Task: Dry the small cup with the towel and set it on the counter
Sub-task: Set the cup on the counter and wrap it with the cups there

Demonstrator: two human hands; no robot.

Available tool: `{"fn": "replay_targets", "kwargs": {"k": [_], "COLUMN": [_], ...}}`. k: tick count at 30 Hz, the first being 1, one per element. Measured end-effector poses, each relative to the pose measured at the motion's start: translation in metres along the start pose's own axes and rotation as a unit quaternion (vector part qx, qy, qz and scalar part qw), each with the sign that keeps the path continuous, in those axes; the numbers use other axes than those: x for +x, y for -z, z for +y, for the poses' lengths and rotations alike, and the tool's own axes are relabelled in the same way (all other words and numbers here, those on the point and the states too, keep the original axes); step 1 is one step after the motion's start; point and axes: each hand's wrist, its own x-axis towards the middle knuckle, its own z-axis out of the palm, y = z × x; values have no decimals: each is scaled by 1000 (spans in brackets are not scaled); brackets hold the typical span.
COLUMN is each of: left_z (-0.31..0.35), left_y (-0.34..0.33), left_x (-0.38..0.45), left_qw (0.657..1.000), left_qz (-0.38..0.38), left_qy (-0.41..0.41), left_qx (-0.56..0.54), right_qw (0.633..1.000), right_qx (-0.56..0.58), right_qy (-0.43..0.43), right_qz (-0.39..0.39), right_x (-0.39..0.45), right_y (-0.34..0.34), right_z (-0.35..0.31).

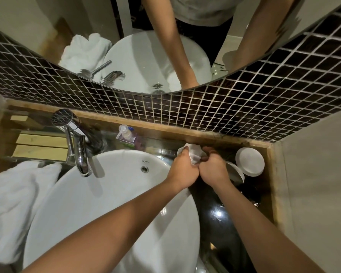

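— Forearms come in from six o'clock, over the white basin (110,203). What are the hands doing?

— Both hands are clenched around a white bundle, knuckles touching. Left hand (182,167) grips what looks like the small cup (180,150); only a sliver of white rim shows past the fingers. Right hand (213,168) bunches the towel (195,154) against it.

— How far along?

— Mid-drying, I'd say. The cup is off the tabletop (215,217), held above its dark glossy surface at one o'clock of the basin. Setting it down is left.

— Anything crowding the landing spot?

— At three o'clock of the hands stand a round white lid or dish (250,161) and a white bowl (237,172) half under it. Farther, at eleven o'clock, a pump bottle (126,133); the chrome tap (78,146) at nine. A bulky white towel heap (18,203) lies far left. Bare dark surface nearer the person looks free.
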Motion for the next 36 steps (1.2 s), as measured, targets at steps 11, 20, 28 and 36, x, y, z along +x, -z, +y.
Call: {"fn": "replay_targets", "kwargs": {"k": [11, 20, 28, 36], "left_z": [0, 2, 0, 4], "left_y": [5, 5, 7, 10], "left_x": [-4, -5, -3, -3], "left_qw": [999, 997, 996, 997], "left_qz": [-36, -47, -2, -16], "left_qy": [-34, -39, -31, -36], "left_qx": [13, 42, 80, 70], "right_qw": [1000, 1000, 999, 999], "right_qx": [-7, 16, 25, 45], "right_qy": [5, -9, -10, -14], "right_qz": [11, 0, 34, 25], "right_x": [0, -3, -7, -8], "right_y": [-6, -5, -5, -4], "right_z": [1, 2, -1, -2]}}
